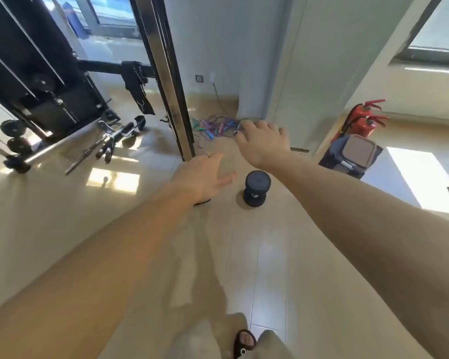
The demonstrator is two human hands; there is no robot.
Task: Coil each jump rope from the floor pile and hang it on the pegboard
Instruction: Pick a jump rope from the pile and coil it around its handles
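Both hands reach empty, fingers spread: right hand (pixel 262 143) nearest the far tangled pile of colourful thin jump ropes (pixel 214 126), left hand (pixel 205 177) nearer. The cords look light and limp, likely snagging; a handle seems the best hold.

Jump ropes (pixel 214 127): tangled pile, purple, green, blue and dark cords, lying loose on pale floor by white wall corner, beside dark upright post.

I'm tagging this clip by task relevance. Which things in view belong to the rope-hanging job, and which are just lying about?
Belongs to the job:
- jump rope pile on the floor by the wall
- right hand, open, reaching toward it
- left hand, open

Just lying about:
- dumbbell
- fire extinguishers
- bin
- cable machine
- bar attachments

No pegboard in view.
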